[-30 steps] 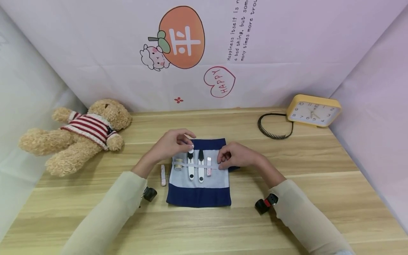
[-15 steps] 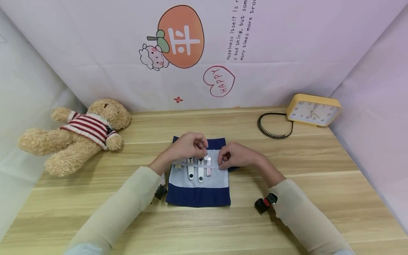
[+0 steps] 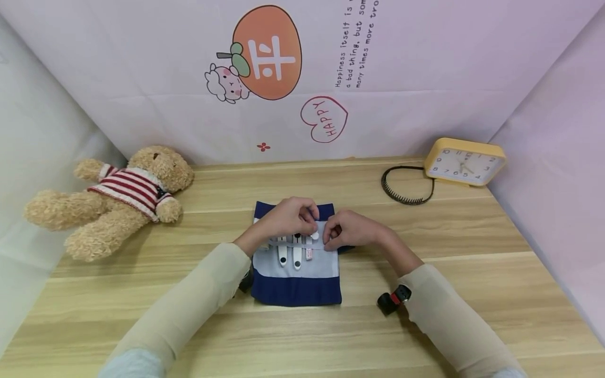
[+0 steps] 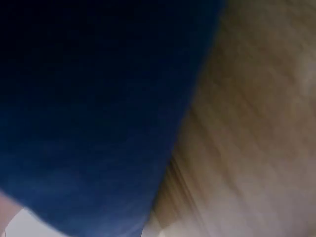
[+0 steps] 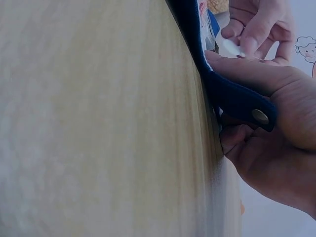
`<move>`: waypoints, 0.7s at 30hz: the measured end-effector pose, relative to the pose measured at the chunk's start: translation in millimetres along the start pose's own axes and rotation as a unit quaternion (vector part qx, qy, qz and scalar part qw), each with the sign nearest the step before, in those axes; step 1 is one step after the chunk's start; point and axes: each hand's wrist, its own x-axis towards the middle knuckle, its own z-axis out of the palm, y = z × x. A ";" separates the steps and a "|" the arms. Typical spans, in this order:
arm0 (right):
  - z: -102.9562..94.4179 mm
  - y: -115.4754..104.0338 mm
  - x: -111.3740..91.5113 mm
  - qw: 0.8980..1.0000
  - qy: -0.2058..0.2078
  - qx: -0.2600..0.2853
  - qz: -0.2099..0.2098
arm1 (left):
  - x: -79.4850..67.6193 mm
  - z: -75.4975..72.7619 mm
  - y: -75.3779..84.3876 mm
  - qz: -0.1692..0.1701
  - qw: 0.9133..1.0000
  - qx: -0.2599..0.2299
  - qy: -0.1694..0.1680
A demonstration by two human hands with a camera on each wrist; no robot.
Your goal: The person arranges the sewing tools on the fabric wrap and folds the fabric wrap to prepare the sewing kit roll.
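Note:
An opened navy fabric pouch (image 3: 298, 291) with a pale grey lining lies on the table. My left hand (image 3: 292, 216) reaches over its upper part and pinches a small white round piece (image 3: 314, 235) between thumb and finger, just above the lining. My right hand (image 3: 352, 229) grips the pouch's right edge, thumb on top and fingers below, beside the snap tab (image 5: 242, 101). Under the elastic band sit two white thread snips (image 3: 282, 254) and a small white-and-pink strip (image 3: 309, 253). My left hand hides their tops. Navy cloth (image 4: 98, 123) fills much of the left wrist view.
A teddy bear (image 3: 129, 194) in a striped shirt lies at the left. At the back right stand a yellow clock (image 3: 465, 163) and a dark toothed headband (image 3: 406, 201). The wooden table (image 3: 302, 341) meets a printed white backdrop (image 3: 189, 121).
My left hand has carried the white round piece rightward across the pouch, from above the left snips to near my right hand. My left forearm now covers the loose strip on the table.

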 end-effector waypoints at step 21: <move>-0.2 2.2 1.9 1.000 -0.006 -0.001 0.000 | 7.7 6.3 -4.2 -0.009 0.996 0.086 -0.012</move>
